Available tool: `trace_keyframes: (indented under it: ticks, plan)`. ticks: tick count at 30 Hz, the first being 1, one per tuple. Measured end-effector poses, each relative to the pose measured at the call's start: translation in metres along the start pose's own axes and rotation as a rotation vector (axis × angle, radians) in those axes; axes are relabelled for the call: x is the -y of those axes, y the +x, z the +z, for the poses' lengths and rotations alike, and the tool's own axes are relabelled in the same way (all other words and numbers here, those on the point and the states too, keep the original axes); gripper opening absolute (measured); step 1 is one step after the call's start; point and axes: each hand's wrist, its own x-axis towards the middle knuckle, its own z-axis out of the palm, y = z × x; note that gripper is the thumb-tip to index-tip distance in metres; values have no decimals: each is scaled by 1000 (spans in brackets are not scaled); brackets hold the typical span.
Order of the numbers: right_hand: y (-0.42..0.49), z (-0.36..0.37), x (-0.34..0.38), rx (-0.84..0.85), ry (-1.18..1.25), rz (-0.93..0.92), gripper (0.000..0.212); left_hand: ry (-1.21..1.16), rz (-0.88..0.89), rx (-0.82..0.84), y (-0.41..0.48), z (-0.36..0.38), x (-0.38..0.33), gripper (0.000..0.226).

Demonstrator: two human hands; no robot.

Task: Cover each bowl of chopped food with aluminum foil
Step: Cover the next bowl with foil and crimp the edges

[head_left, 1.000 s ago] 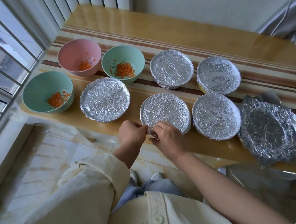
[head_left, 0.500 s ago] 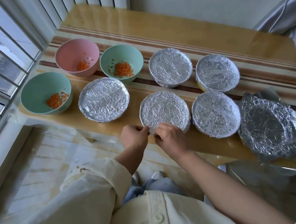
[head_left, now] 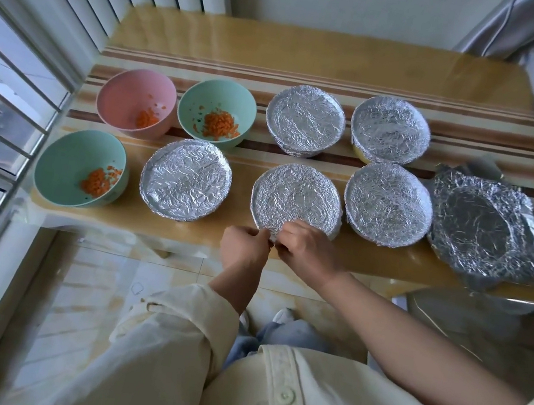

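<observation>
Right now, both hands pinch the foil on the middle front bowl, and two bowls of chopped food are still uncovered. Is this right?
Three bowls are uncovered, not two: the head view shows the pink bowl, the green bowl beside it and the front-left green bowl open. The left hand and right hand do pinch the foil on the middle front bowl.

We see two rows on the table (head_left: 315, 53). The far open bowls (head_left: 129, 91) (head_left: 211, 100) sit left of the far covered bowls (head_left: 305, 119) (head_left: 391, 129). Closer, the near open bowl (head_left: 67, 158) lies leftmost, then three near covered bowls (head_left: 185, 183) (head_left: 297, 200) (head_left: 388, 205), then loose foil (head_left: 483, 231) rightmost.
</observation>
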Motion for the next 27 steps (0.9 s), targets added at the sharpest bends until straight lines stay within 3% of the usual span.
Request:
trace_keyframes:
  ticks: [6,12,16,21,27]
  plan:
    - [-1,2,-1,16,-1,5,24,42,-14,65,0,-2,1,32]
    - [0,2,-4,-5,-9,15,18,140,55,23,5,-5,-6,27]
    - [-9,-1,-11,50,-56,35,33,198,73,38,15,-9,-12,28]
    - [-9,3,-10,19,-51,58,16,220,82,60,19,-11,-12,28]
    - [-1,2,-8,-1,-33,63,19,80,16,27,10,-3,3,50]
